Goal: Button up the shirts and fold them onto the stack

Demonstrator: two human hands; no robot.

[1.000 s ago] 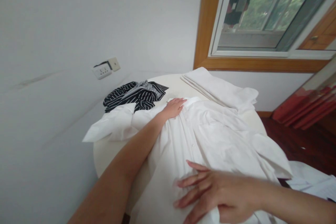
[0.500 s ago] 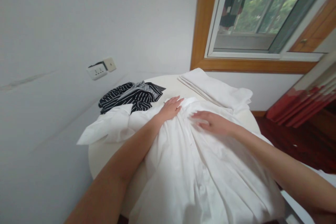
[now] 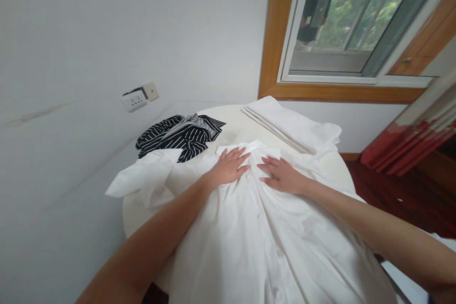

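Observation:
A white button-up shirt (image 3: 242, 242) lies spread over a round pale table (image 3: 137, 216), its collar toward the wall and its lower part reaching down to the bottom of the view. My left hand (image 3: 230, 166) rests flat just below the collar, left of the button line, fingers spread. Opposite it, my right hand (image 3: 281, 174) lies on the cloth to the right of the buttons, also with fingers apart. Neither hand grips the fabric. One white sleeve (image 3: 146, 173) stretches out to the left, with folds and creases in it.
Behind the shirt sits a folded white cloth (image 3: 294, 123) at the back right. A black-and-white striped garment (image 3: 181, 133) lies crumpled at the back left. A wall socket (image 3: 134, 100), a wood-framed window (image 3: 269, 88) and a red-and-cream curtain (image 3: 392, 147) surround the table.
My right hand has come down flat on the shirt, its fingers more spread. My left hand has slid slightly back toward me, and the collar now lies more open and visible.

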